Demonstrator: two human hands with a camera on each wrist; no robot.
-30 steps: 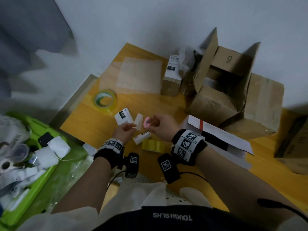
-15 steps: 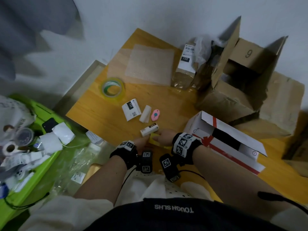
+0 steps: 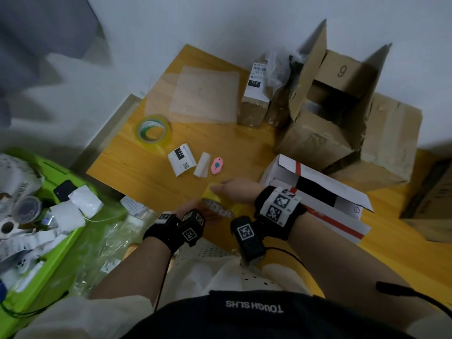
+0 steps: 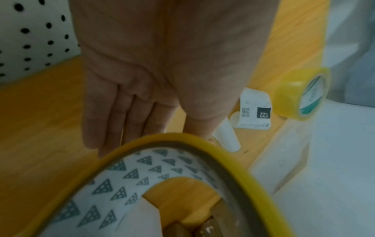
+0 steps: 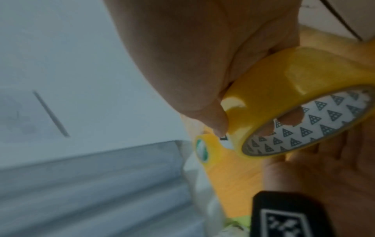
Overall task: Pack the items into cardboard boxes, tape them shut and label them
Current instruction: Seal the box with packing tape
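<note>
Tape roll (image 3: 217,204), yellow, patterned core: pinched by right hand (image 3: 234,193), cradled in left hand (image 3: 193,211) with fingers through the core; taping step apparently beginning. Next move, judged: find the loose end, carry it to white box (image 3: 315,199); flap still up.

I look down on an orange wooden surface (image 3: 137,172). On it lie a green-cored tape roll (image 3: 153,131) far left, a clear plastic sheet (image 3: 204,94) beyond it, a curled label (image 3: 182,159), a paper roll (image 3: 202,165) and a pink tag (image 3: 217,165) mid-surface, brown cardboard boxes (image 3: 342,133) far right, and a white box (image 3: 318,199) near right.
</note>
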